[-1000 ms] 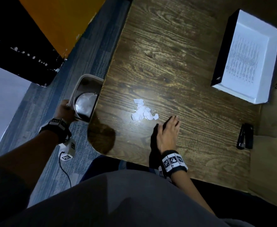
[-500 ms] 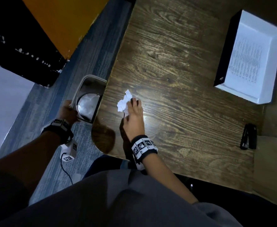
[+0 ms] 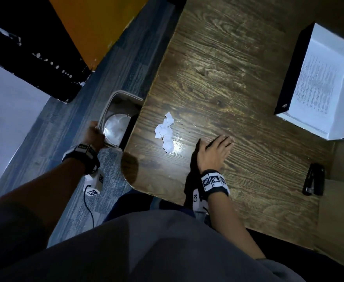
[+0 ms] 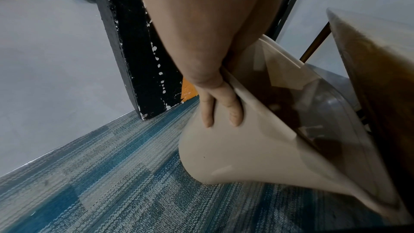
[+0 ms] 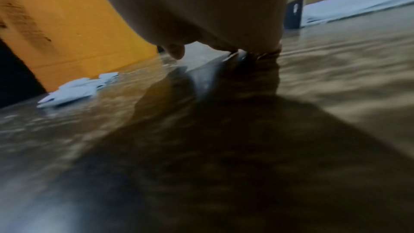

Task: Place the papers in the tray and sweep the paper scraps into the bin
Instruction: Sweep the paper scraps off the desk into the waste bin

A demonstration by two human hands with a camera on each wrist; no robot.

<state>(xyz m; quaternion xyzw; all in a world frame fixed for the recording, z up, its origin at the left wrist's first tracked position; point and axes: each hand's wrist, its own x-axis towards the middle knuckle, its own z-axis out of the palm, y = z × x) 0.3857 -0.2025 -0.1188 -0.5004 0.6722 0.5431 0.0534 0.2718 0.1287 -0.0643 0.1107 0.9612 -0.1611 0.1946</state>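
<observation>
Meanwhile the right hand (image 3: pixel 213 152) lay flat on the wooden desk (image 3: pixel 238 82), fingers straight and spread, holding nothing. Just off its thumb side, apart from it, sat the little heap of white paper scraps (image 3: pixel 165 132), near the desk edge. Beyond that edge the left hand (image 3: pixel 93 135) gripped the rim of the beige bin (image 4: pixel 235 148), fingers curled over the outer wall, keeping it tilted against the desk side. Well off past the right hand's fingertips stood the tray (image 3: pixel 289 72) with the printed papers (image 3: pixel 317 84) inside.
</observation>
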